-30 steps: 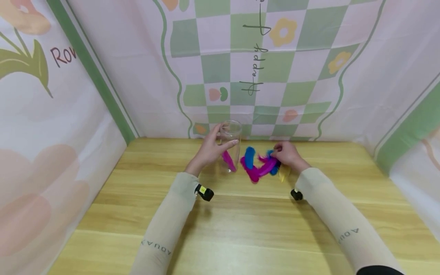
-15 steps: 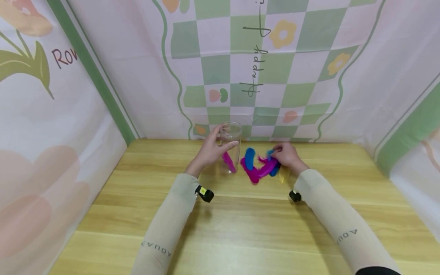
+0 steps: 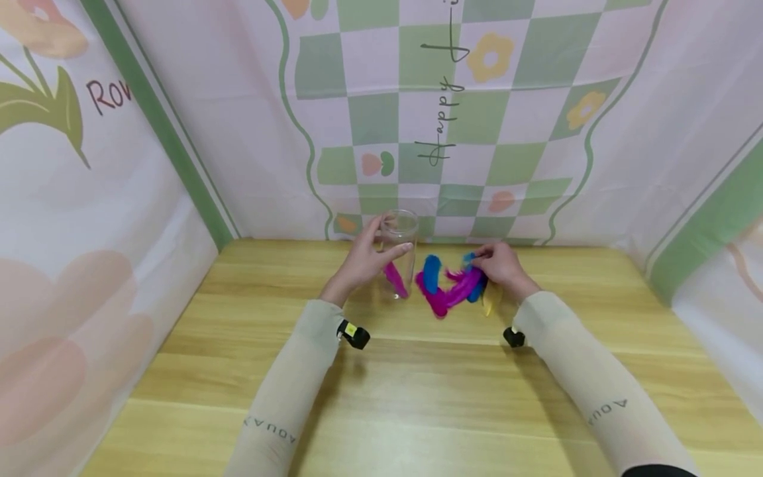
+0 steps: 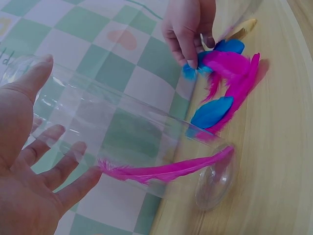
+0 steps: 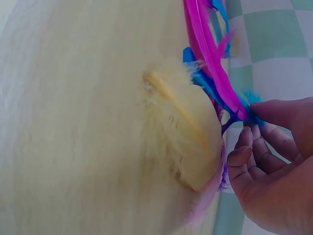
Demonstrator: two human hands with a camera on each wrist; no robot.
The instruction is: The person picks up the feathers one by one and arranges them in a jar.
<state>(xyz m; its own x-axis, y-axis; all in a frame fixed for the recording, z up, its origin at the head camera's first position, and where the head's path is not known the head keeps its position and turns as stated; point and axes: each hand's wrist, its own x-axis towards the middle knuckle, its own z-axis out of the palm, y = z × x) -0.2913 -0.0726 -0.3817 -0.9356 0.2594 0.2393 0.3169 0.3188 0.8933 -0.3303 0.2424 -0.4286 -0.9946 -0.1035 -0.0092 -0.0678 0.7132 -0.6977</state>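
Note:
My left hand (image 3: 361, 260) holds a tall clear glass (image 3: 406, 255) near its top, thumb on one side and fingers on the other. Inside it leans one magenta feather (image 4: 166, 170), its tip down at the base. To the right of the glass lies a loose cluster of feathers. My right hand (image 3: 503, 266) pinches a blue feather (image 5: 252, 115) between thumb and fingertips at the cluster's far right. Magenta feathers (image 4: 239, 98) and another blue feather (image 3: 432, 273) lie beside it. A yellow feather (image 5: 188, 132) rests under the right hand, with a pale pink one (image 5: 208, 200) partly hidden by it.
All of this sits near the back edge of a wooden table (image 3: 381, 397). Directly behind hangs a checked green and white cloth (image 3: 417, 119), and another printed cloth (image 3: 53, 218) stands along the left side.
My right fingers have shifted slightly at the blue feather, more of which now shows above the cluster. The left hand and glass stay in place.

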